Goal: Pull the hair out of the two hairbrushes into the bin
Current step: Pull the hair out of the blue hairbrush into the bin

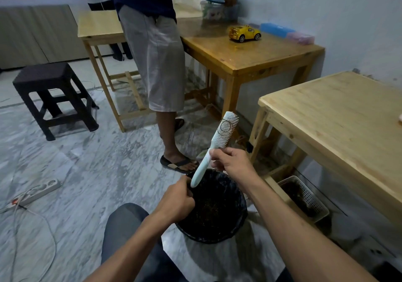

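Right hand [230, 162] clasps the neck of a pale blue hairbrush [214, 146], held tilted above the black bin [214, 207] on the floor; dark hair [226, 126] loops among the bristles. Left hand [177, 199], grip closed, pinches the bin's near rim beside the brush handle's tip.

head: worn camera | faces forward and down | near hands, above bin [214, 207] | wide room view

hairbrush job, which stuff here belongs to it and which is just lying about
Belongs to the job:
light blue hairbrush with hair in its bristles, held by right hand
black bin, left hand at its rim

Lying about:
yellow toy car
black stool
power strip
white basket
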Available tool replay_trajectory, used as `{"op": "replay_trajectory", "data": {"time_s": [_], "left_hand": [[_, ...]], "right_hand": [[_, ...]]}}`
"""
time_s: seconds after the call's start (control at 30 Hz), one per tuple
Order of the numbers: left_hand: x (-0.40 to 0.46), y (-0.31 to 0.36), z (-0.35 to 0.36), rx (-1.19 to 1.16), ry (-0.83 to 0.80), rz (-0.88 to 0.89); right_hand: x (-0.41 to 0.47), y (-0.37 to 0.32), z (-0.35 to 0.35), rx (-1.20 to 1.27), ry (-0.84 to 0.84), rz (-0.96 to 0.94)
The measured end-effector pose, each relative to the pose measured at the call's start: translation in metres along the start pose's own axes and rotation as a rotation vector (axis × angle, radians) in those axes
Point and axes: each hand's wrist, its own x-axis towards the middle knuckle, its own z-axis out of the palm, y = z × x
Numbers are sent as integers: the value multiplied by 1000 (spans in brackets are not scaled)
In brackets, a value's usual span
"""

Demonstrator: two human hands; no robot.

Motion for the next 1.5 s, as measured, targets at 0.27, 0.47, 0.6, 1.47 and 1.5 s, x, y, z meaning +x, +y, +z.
{"op": "replay_trajectory", "data": {"time_s": [0.27, 0.47, 0.6, 1.47, 1.5], "left_hand": [[14, 14, 6, -216, 118, 129], [13, 5, 7, -144, 256, 75], [12, -2, 3, 18, 317, 107], [6, -16, 14, 44, 391, 171], [7, -18, 12, 7, 408, 137]], "right_hand": [[1, 8, -4, 34, -37, -23], [-5, 10, -18, -143, -49, 4], [-2, 1, -21, -78, 59, -4], [3, 5, 1, -161, 365, -33], [2, 6, -3, -132, 390, -9]]}}
